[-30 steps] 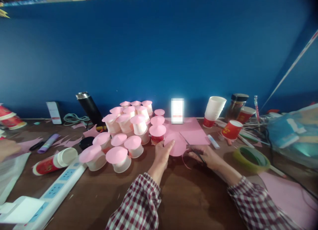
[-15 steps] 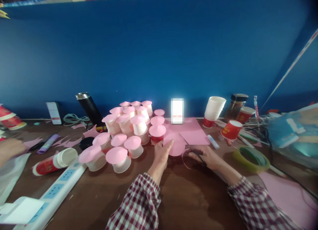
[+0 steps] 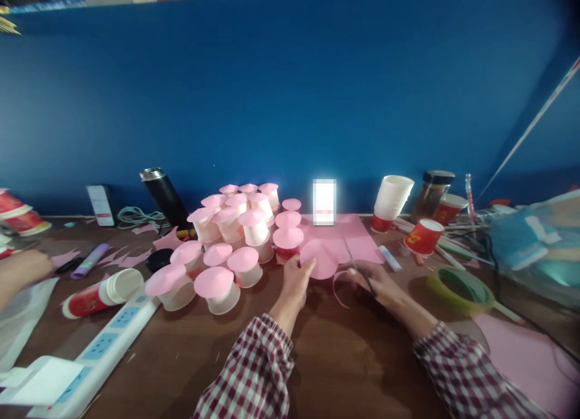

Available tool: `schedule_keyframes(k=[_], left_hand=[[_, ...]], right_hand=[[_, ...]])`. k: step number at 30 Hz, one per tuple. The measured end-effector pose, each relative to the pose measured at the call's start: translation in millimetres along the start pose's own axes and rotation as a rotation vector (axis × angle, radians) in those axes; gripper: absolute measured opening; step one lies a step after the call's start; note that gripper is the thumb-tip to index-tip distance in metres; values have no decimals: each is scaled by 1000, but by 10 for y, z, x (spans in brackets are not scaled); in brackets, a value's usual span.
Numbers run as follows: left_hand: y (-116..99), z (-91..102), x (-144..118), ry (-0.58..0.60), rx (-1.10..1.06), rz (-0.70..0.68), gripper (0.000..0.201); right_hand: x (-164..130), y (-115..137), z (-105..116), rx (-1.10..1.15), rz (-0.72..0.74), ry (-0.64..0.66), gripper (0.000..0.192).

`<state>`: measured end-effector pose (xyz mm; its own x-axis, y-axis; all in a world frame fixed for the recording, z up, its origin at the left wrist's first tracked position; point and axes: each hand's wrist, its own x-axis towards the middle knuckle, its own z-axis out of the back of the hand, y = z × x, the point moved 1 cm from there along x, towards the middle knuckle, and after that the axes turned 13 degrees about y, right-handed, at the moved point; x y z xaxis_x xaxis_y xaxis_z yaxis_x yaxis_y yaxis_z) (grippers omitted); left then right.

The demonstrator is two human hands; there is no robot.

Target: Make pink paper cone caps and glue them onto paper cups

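Observation:
Between thumb and fingers, my left hand pinches the edge of a round pink paper disc. My right hand grips a pair of scissors, blades pointing up and away, just right of the disc and apart from it. A thin curled paper strip hangs below the disc near my right fingers. Beyond both hands a pink paper sheet lies flat on the table. Left of my left hand stand several paper cups topped with shallow pink paper cones.
A power strip, stacked cups on their side and a black flask are at left. To the right are a glue stick, a tape roll, and a red cup. Another person's hand shows at far left.
The scissors have swung right, away from the disc's edge. My left hand still holds the disc, which is turned slightly. The other person's hand at far left has shifted a little inward.

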<state>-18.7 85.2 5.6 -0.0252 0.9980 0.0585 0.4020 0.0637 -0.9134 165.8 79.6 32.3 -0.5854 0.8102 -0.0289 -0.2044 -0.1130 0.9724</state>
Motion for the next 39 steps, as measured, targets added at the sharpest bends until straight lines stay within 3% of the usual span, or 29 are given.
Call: schedule_keyframes(k=[6,12,18,22,27,29,33,39], left_hand=[[-20,-62,-41,141,-65,42,32],[-81,-142,-110,358,-68,132,47],[-47,-139,-99,285,-34,87,49],[-30,-142,-85,239,-77,49,49],[-16,-223,-168,336,-75,101,45],[-10,-251,-206,377,-56,141,44],[-35,-246,-216,360,-43,141,46],[-55,-139,-120,258,-49,69,38]], right_hand=[[8,35,-9,20,73,-157,50],[27,-6,-24,93,89,-249,59],[19,9,-89,272,77,-164,65],[11,61,-168,330,85,-104,57],[33,12,-241,500,127,-214,47],[39,-14,-253,520,125,-201,43],[1,39,-220,401,118,-180,32],[-77,147,-74,-59,185,-263,32]])
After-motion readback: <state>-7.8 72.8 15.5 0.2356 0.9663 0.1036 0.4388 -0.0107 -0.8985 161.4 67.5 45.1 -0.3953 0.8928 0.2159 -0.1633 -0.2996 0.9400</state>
